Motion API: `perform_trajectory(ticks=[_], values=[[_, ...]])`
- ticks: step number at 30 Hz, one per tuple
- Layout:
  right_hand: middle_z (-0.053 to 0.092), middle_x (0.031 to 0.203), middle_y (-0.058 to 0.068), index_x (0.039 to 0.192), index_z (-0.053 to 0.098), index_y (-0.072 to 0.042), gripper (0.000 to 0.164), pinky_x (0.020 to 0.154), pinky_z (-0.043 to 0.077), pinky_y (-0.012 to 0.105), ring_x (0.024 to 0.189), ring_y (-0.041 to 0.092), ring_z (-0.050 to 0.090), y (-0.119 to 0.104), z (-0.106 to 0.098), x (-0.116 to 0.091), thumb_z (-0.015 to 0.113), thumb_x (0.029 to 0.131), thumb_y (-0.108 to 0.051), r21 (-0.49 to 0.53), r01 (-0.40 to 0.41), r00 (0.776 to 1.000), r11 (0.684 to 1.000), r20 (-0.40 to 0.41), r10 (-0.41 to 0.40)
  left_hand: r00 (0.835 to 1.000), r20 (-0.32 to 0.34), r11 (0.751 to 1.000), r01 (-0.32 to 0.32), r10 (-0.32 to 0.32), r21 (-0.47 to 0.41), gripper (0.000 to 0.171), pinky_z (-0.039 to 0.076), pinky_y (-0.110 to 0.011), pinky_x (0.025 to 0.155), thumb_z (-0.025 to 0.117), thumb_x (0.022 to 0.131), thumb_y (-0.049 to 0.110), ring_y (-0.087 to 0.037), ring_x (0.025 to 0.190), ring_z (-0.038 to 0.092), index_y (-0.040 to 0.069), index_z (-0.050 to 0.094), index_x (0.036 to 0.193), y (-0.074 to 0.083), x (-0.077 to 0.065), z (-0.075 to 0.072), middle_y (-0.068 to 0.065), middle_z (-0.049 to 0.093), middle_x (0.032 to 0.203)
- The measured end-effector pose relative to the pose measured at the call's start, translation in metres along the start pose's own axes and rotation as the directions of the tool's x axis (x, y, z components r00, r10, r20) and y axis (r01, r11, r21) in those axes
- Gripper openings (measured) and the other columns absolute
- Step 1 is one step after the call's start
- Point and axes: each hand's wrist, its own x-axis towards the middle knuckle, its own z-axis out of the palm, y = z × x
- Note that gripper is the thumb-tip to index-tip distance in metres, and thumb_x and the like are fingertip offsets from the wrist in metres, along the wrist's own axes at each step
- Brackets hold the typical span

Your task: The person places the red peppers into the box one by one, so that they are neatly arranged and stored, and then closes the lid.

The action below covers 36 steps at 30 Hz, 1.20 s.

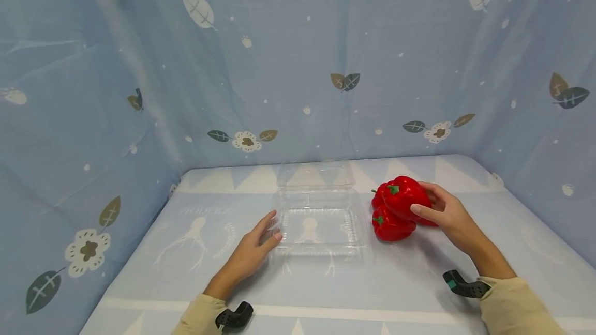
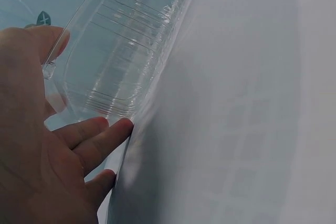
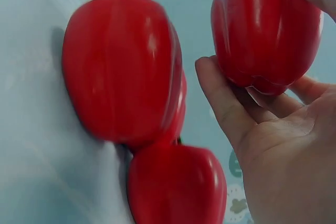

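A clear plastic clamshell container (image 1: 316, 244) lies on the table with its lid folded back. My left hand (image 1: 253, 247) holds it by the near left corner, with the thumb at the rim and fingers along the outer side; the left wrist view shows fingertips (image 2: 123, 124) low on its ribbed wall. To the right of the container, my right hand (image 1: 449, 216) grips a red bell pepper (image 1: 402, 195) between thumb and fingers. This pepper overlaps several other red bell peppers (image 1: 391, 226) in the head view. From the right wrist, the gripped pepper (image 3: 268, 30) appears apart from the group (image 3: 118, 72).
A patterned pale blue cloth covers the table (image 1: 363, 293). Blue curtains (image 1: 288, 66) with leaf and flower prints enclose the back and both sides. The container's lid (image 1: 316, 176) reaches toward the back edge of the table.
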Motion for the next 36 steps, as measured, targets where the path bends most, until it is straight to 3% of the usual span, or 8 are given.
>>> perform_trajectory(ticks=[11,20,36], values=[[0.050,0.139,0.020,0.151,0.036,-0.010,0.063,0.084,0.058,0.039,0.112,0.020,0.061,-0.009,0.023,0.018,0.065,0.098,-0.027,0.089,-0.010,0.998,0.996,0.057,0.005,0.999,0.006,0.999,-0.033,0.033,0.010,0.070,0.032,-0.056,0.113,0.060,0.100,0.043,-0.033,0.136,0.048,0.020,0.030,0.159,-0.001,0.002,0.000,-0.015,0.042,0.154],[0.042,0.148,0.020,0.155,0.035,-0.020,0.070,0.086,0.058,0.041,0.127,0.042,0.048,-0.012,0.044,0.031,0.071,0.094,-0.026,0.127,0.006,0.997,0.992,0.075,-0.015,1.000,0.000,1.000,-0.021,0.021,0.016,0.068,0.031,-0.059,0.112,0.060,0.101,0.038,-0.035,0.137,0.046,0.019,0.031,0.159,-0.003,0.002,0.002,-0.015,0.043,0.154],[0.040,0.150,0.016,0.157,0.033,-0.020,0.066,0.089,0.056,0.040,0.126,0.033,0.047,-0.018,0.072,0.045,0.063,0.099,-0.020,0.325,0.007,0.996,0.946,0.082,-0.035,1.000,-0.005,0.999,-0.031,0.031,0.038,0.066,0.031,-0.058,0.113,0.059,0.101,0.039,-0.034,0.136,0.047,0.022,0.031,0.159,-0.005,0.000,0.002,-0.014,0.044,0.153]])
